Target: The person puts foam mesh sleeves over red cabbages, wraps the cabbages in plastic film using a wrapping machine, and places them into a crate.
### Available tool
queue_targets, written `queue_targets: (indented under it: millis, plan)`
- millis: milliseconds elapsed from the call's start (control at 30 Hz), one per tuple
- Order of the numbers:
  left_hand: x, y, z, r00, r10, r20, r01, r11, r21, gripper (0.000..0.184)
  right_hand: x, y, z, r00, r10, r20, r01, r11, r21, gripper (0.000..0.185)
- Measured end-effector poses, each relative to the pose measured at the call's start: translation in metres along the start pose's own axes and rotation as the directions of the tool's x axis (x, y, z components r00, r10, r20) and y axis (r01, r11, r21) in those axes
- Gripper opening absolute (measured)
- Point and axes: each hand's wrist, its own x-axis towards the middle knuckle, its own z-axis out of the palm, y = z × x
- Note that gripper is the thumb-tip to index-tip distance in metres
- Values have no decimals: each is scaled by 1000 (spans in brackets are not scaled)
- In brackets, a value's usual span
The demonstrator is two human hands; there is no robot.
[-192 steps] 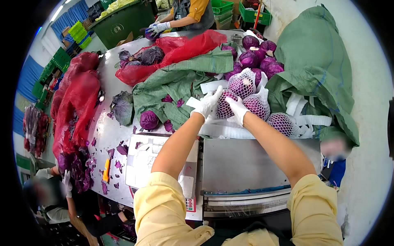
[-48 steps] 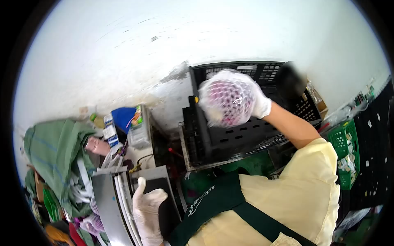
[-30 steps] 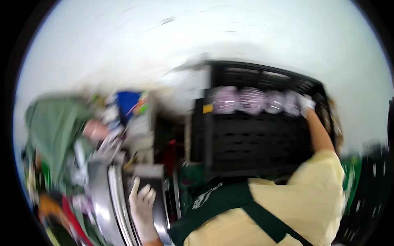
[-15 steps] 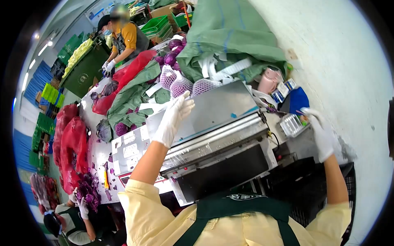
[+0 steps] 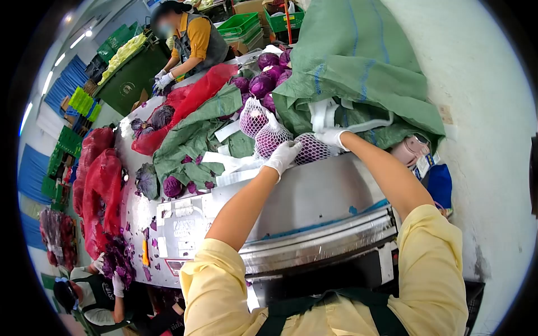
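Observation:
Both my gloved hands are at one red cabbage point(image 5: 312, 150) in a white foam net, at the back edge of the metal wrapping machine point(image 5: 325, 187). My left hand point(image 5: 283, 159) has its fingers curled against the cabbage's left end. At the other end, my right hand point(image 5: 333, 138) holds the net, its fingers bent and partly hidden. Just left of it stands a second netted cabbage point(image 5: 272, 139), close to my left fingertips. Behind that one is a third netted cabbage point(image 5: 253, 119). White foam nets point(image 5: 238, 162) lie flat beside my left wrist.
Bare red cabbages point(image 5: 261, 85) are piled behind, next to a large green woven sack point(image 5: 358, 61). A pink cup point(image 5: 410, 150) stands at the right. Red mesh sacks point(image 5: 103, 196) and a yellow-handled knife point(image 5: 145, 253) are to the left. Two co-workers work across the table.
My left hand has moved from above the machine to the netted cabbage. My right hand has left the clear plastic box at the far right and come over to the same cabbage.

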Motion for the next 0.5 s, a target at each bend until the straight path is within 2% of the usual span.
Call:
queue_targets:
  millis: [33,67,133,200,233,267,300,333,367,433,467,500]
  plan:
    - [8,-1,-1,991,119,55,-122,990,71,66,11,5,1,985,152,81,-148,988,-48,65]
    - [34,-17,3,987,67,148,-51,993,-110,74,6,-1,1,973,199,119,-186,976,-110,68]
    - [47,-12,11,963,-128,238,119,991,52,83,11,3,7,956,242,165,-214,962,-169,71]
    - [74,-21,17,978,39,206,-63,992,109,83,26,24,7,957,155,246,-210,954,215,82]
    - [78,-20,17,988,-13,155,15,1000,-11,92,31,32,7,957,100,274,-207,894,398,88]
    - [62,-4,15,991,-71,111,86,987,-135,101,16,12,-2,966,118,230,-205,893,401,95]
    - [39,15,13,988,-133,74,148,954,-260,110,-18,-13,-19,979,86,185,-167,858,486,93]
    - [-5,42,8,991,-92,95,118,940,-321,109,-21,-18,-28,988,-20,155,-62,860,507,88]
    - [-7,41,-1,997,-41,63,62,920,-388,104,-24,-25,-37,984,-126,123,44,851,524,83]
    - [-21,47,-22,997,47,60,-2,807,-590,93,-97,-80,-88,940,-321,-117,339,829,445,64]
    - [-52,60,-37,989,19,145,77,776,-626,95,-125,-96,-116,959,-275,-74,255,716,650,57]
    - [-93,79,-48,973,-4,230,157,740,-654,97,-143,-100,-124,963,-218,-158,263,633,728,53]
